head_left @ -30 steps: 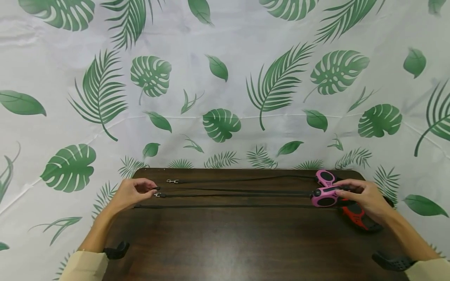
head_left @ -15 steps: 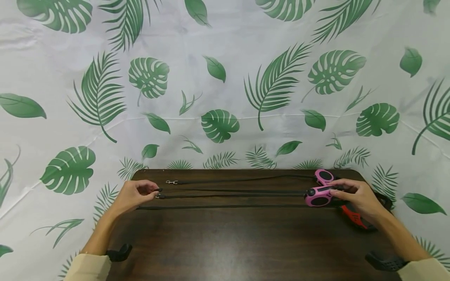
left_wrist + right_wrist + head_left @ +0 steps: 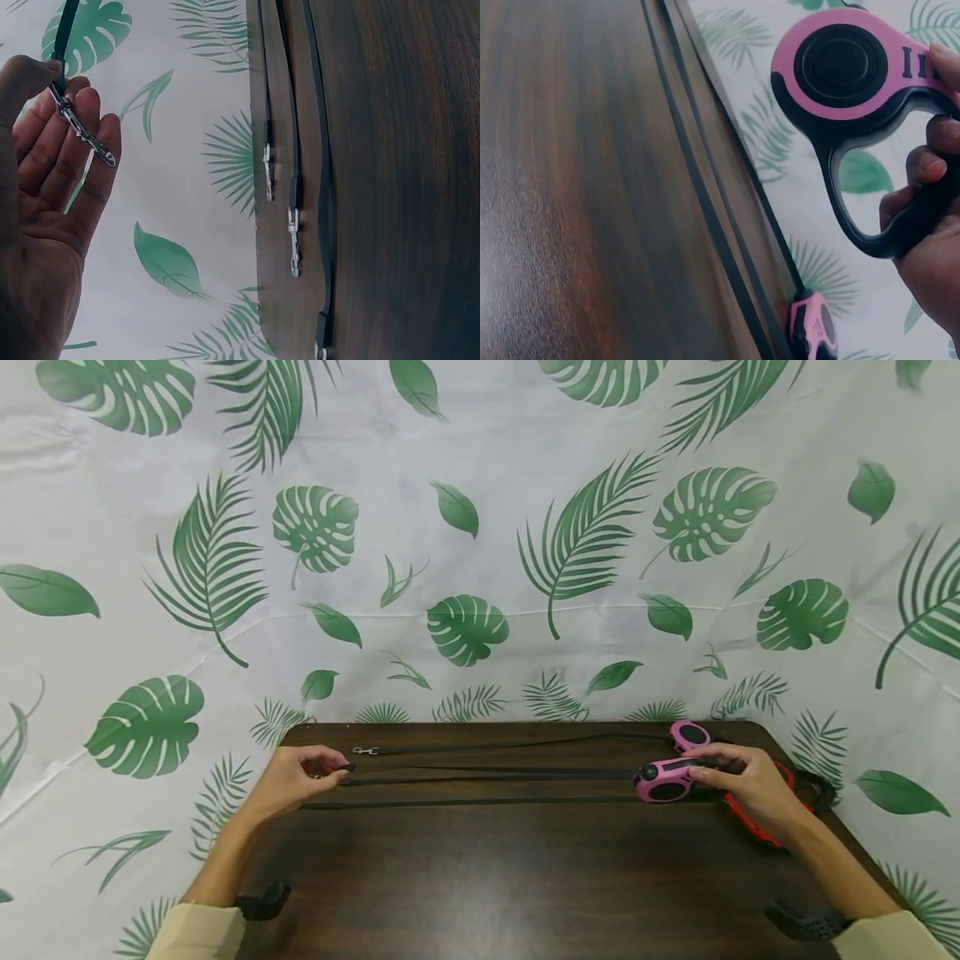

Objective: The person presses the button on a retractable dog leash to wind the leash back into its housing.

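My right hand (image 3: 750, 781) grips the black handle of a pink and black retractable dog leash (image 3: 666, 779), held up over the table's right side. In the right wrist view the leash's round casing (image 3: 840, 64) shows above the fingers, curled through the handle loop. My left hand (image 3: 296, 783) pinches the black strap (image 3: 66, 30) of a leash between thumb and fingers. Below that pinch, a silver snap clip (image 3: 86, 135) lies against the fingers. The held strap runs across the table toward the right hand in the head view.
A second pink leash (image 3: 690, 736) lies at the back right of the dark wooden table (image 3: 480, 877). A red leash (image 3: 750, 822) is partly hidden under my right hand. Black straps with silver clips (image 3: 293, 240) stretch across the table. A leaf-print sheet (image 3: 480, 527) hangs behind.
My right hand has moved a little left with the pink leash. My left hand has shifted slightly right, so the hands are closer together. Both keep their hold.
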Action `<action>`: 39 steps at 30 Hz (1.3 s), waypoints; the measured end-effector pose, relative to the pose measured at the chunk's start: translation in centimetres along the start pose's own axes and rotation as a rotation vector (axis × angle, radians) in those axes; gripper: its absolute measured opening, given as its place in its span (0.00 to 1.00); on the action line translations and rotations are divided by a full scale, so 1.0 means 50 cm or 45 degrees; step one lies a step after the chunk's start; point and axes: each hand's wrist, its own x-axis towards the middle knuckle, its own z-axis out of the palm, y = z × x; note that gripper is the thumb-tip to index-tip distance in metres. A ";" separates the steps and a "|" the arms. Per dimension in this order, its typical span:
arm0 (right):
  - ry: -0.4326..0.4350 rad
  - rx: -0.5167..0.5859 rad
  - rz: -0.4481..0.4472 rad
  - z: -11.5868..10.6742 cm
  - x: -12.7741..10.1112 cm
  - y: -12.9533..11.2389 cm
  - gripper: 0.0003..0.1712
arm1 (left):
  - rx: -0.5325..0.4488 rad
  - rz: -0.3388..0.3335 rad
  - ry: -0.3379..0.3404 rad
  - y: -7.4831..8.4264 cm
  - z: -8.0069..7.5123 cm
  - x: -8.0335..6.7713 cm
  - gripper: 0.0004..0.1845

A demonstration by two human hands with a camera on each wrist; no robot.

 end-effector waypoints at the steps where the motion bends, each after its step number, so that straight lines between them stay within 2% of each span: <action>1: -0.004 0.023 0.000 0.002 0.001 -0.001 0.14 | 0.006 0.001 -0.001 0.000 0.001 0.001 0.09; 8: -0.016 0.132 0.006 0.014 0.008 -0.002 0.14 | 0.009 0.019 -0.011 0.000 0.006 0.007 0.09; 15: -0.034 0.118 -0.013 0.031 0.017 0.000 0.13 | -0.033 0.037 -0.021 0.003 0.015 0.010 0.08; 25: -0.040 0.198 -0.047 0.055 0.021 -0.005 0.14 | -0.078 0.050 -0.026 0.010 0.029 0.013 0.08; 39: -0.040 0.152 -0.079 0.079 0.025 -0.008 0.13 | -0.096 -0.037 -0.038 0.015 0.048 0.011 0.07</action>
